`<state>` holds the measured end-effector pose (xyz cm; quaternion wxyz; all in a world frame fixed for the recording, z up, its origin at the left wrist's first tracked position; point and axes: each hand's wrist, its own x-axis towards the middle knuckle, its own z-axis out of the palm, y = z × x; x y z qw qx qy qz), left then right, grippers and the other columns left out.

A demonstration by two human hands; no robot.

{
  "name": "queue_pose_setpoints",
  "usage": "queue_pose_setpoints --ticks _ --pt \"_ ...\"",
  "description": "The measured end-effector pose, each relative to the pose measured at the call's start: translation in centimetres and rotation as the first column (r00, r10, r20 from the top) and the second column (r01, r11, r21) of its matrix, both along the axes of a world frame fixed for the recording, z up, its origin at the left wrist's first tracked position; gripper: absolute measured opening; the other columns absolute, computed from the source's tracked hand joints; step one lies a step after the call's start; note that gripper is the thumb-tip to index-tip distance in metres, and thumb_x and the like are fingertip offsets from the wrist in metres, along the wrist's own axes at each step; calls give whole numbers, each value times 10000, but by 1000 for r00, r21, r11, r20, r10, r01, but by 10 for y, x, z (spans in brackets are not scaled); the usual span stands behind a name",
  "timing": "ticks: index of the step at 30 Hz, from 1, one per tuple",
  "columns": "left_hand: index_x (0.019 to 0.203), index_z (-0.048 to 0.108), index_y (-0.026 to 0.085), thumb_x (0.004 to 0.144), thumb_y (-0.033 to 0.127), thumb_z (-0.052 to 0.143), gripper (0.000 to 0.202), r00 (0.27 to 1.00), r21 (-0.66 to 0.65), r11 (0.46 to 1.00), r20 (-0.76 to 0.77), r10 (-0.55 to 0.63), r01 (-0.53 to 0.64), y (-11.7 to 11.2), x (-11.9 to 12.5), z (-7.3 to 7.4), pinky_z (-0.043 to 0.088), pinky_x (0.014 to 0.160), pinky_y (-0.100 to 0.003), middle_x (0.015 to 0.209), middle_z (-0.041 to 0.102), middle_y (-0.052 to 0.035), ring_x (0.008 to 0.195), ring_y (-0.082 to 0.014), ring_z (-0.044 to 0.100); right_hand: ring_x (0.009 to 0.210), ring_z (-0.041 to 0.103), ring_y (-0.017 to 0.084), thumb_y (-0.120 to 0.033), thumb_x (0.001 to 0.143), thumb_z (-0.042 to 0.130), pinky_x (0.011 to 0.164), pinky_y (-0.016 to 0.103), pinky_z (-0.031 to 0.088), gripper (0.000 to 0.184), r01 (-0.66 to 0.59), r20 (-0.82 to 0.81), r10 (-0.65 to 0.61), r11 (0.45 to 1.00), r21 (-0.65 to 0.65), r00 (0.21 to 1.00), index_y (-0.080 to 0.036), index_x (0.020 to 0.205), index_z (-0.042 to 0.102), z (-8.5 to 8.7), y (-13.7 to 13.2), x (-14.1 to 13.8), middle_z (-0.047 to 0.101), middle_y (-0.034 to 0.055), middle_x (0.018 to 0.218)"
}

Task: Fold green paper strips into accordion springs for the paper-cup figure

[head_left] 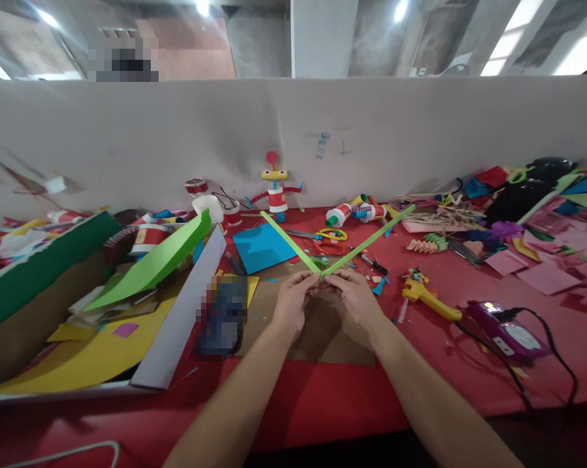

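Observation:
Both of my hands meet over a brown cardboard sheet point(322, 338) on the red table point(322, 396). My left hand point(293, 302) pinches the near end of a green paper strip point(288, 240) that runs up and to the left. My right hand point(354, 296) pinches a second green paper strip point(371, 239) that runs up and to the right. The two strips cross in a V at my fingertips. A small folded green spring point(318, 262) lies just beyond the fingers.
A box point(176, 325) of coloured paper sheets stands at the left. A blue sheet point(261, 250), scissors point(329, 235), a yellow glue gun point(427, 299) and a purple corded tool point(505, 328) lie around. A paper-cup robot figure point(275, 188) stands by the white partition. Paper scraps crowd the right.

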<state>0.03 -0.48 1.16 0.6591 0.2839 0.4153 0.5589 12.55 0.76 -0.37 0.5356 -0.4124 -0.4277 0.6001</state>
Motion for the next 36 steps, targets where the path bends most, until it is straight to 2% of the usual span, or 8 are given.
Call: queue_pose_setpoints --ticks 4,7,12,17,20,23,31,36 --pt "652 633 134 566 257 739 184 995 57 998 -99 -17 22 3 -4 0 391 573 -208 603 605 7 554 -78 533 628 563 133 -307 633 691 647 271 422 124 -10 88 9 1000 11 996 -189 670 689 3 0 2 651 4 654" --pt "634 629 134 573 262 730 174 990 96 995 -139 20 -7 3 -3 -1 372 544 -209 561 581 14 521 -73 502 633 566 135 -343 648 682 645 274 425 167 -27 44 28 1000 -14 999 -182 692 688 4 0 0 648 9 657" --pt "664 630 137 551 243 748 196 1000 53 999 7 0 0 3 0 -4 412 606 -209 624 608 8 577 -78 546 603 544 123 -362 645 687 623 266 425 197 7 -45 -8 1000 -22 999 -172 695 673 1 0 -2 629 6 646" --pt "699 613 150 560 245 752 218 997 14 997 1 -75 75 4 -5 -2 427 614 -209 663 620 6 623 -95 582 579 508 116 -396 704 625 565 241 385 233 32 204 -59 991 134 977 -171 648 642 3 0 0 598 -7 606" --pt "740 629 131 594 264 731 222 990 82 990 -94 -103 111 3 -7 0 423 601 -223 686 630 -16 610 -101 572 550 497 118 -406 729 594 530 237 368 266 22 344 -84 984 179 935 -165 618 619 4 1 3 571 -11 560" --pt "736 640 113 624 258 705 194 982 132 983 -157 -108 130 2 -8 2 400 571 -223 664 627 -24 564 -86 534 546 506 121 -408 736 587 535 241 374 266 -3 379 -71 982 191 923 -165 631 616 5 2 6 569 -12 557" --pt "710 635 112 567 202 729 193 980 93 987 -159 -118 134 5 -10 1 434 611 -262 665 643 -41 594 -124 585 519 519 114 -392 707 619 529 239 386 245 -4 281 -21 996 90 959 -172 600 621 9 -1 3 581 -15 532" --pt "666 609 119 521 193 760 223 995 45 998 -90 -40 44 4 -9 4 450 628 -257 640 629 -19 594 -120 595 591 570 133 -416 728 595 574 252 425 254 -31 110 29 999 21 994 -173 686 654 11 -4 2 626 12 624"
